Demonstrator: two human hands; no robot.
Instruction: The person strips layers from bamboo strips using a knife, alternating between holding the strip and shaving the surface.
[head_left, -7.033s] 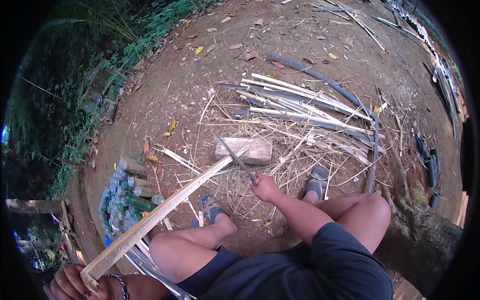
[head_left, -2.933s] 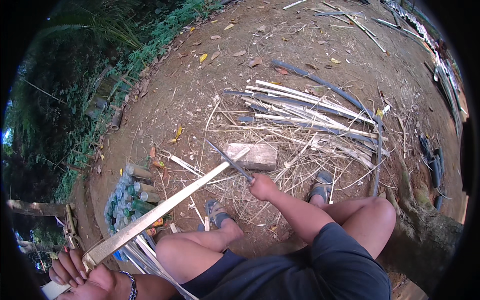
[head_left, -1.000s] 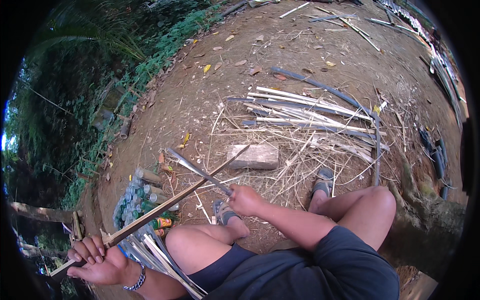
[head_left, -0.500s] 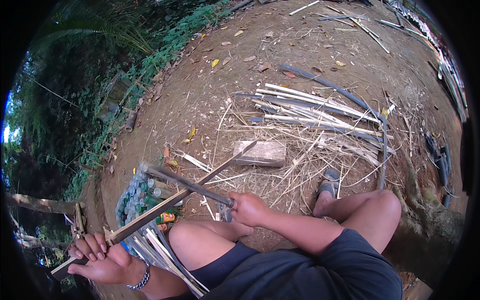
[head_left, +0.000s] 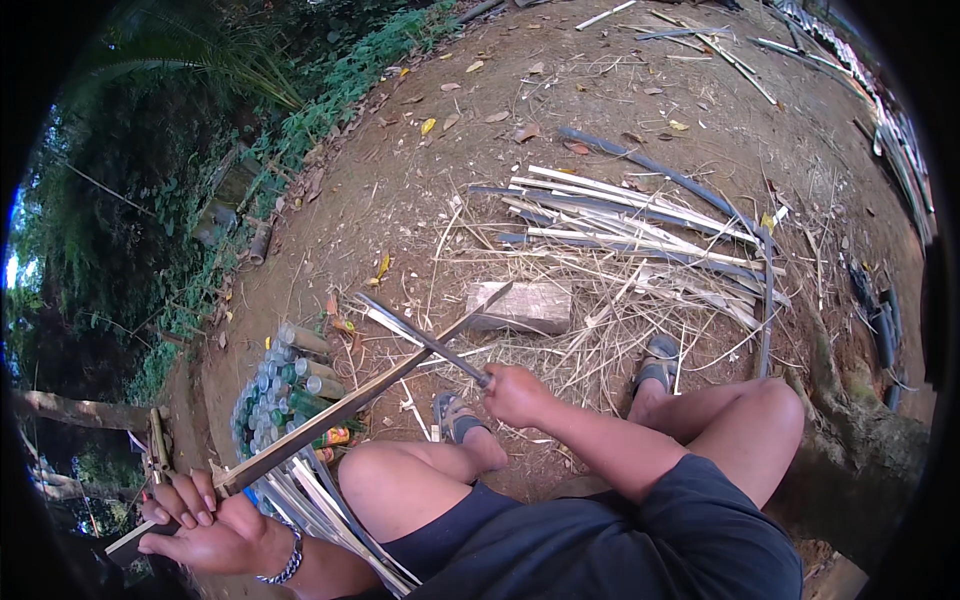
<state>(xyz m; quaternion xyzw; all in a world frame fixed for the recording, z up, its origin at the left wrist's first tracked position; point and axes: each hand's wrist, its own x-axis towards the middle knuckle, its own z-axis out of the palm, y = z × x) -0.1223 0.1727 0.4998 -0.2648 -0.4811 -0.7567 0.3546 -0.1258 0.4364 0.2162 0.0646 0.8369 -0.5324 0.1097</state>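
My left hand (head_left: 215, 525), with a chain bracelet at the wrist, is closed around the near end of a long split bamboo strip (head_left: 310, 428), dark on one side and pale along its edge. The strip slants up to the right, its far tip over a wooden block (head_left: 545, 310) on the ground. In my right hand (head_left: 515, 396) is the handle of a long-bladed knife (head_left: 405, 328). Its dark blade points up to the left and crosses the strip near its far part, seemingly touching it. My fingers hide most of the handle.
Pale and dark bamboo strips (head_left: 640, 225) lie beyond the block among thin shavings. Glass bottles (head_left: 290, 385) stand beside my left knee, near more strips (head_left: 310, 505). My sandalled feet (head_left: 460, 418) flank the work area. A tree root (head_left: 825, 370) is at right.
My right hand has moved forward and slightly right, carrying the knife along the strip toward its far end. The left hand and the strip have barely shifted.
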